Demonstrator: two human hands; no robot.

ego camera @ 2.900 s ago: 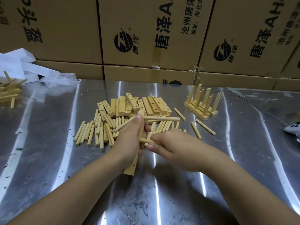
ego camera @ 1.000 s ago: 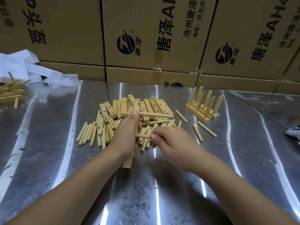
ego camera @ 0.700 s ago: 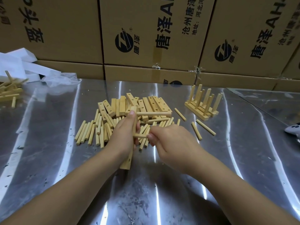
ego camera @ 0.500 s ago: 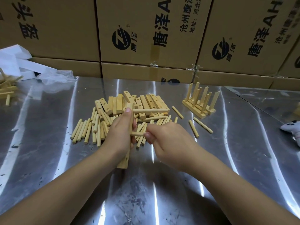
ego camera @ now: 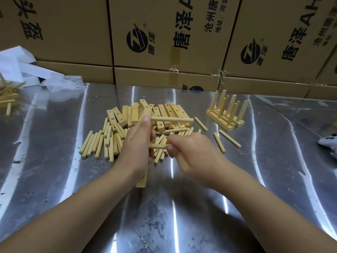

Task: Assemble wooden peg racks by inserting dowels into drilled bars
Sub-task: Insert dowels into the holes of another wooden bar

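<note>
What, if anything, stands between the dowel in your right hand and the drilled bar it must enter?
Nothing visible does. The short pale wooden dowel pinched by the right hand reaches straight to the pale wooden drilled bar gripped by the left hand, though that hand hides the hole itself.

Left hand point(ego camera: 135, 152) covers most of the bar point(ego camera: 142, 181), so we can't see where the dowel point(ego camera: 156, 146) meets it. Its other end's buried in the right hand point(ego camera: 193, 157), kinda blurry. White thing point(ego camera: 329, 146) cut off at right edge, can't ID it.
</note>
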